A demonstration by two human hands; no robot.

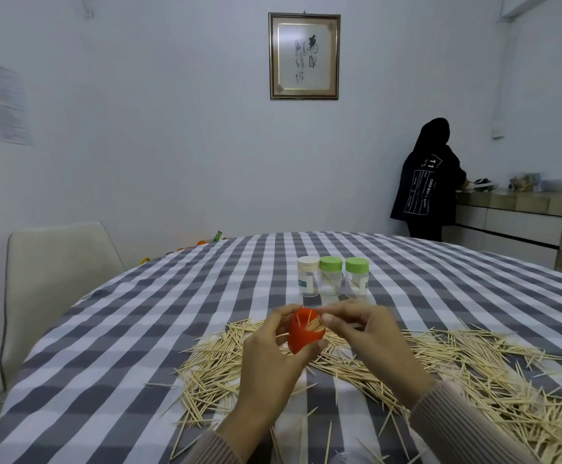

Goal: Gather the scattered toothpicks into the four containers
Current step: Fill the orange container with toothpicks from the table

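Left hand (pixel 272 349) grips red container (pixel 304 334); right hand (pixel 370 333) pinches toothpicks (pixel 318 324) at its mouth.

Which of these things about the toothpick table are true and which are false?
1. The left hand holds a red cup. True.
2. All three jars behind the hands have green lids. False: two jars with green lids stand beside one white-lidded jar.
3. The red cup already has toothpicks in it. True.
4. The tablecloth is plain white. False: it is grey and white checked.
5. The right hand rests flat on the table. False: its fingers are raised at the cup's rim.
6. Many loose toothpicks lie on the cloth. True.
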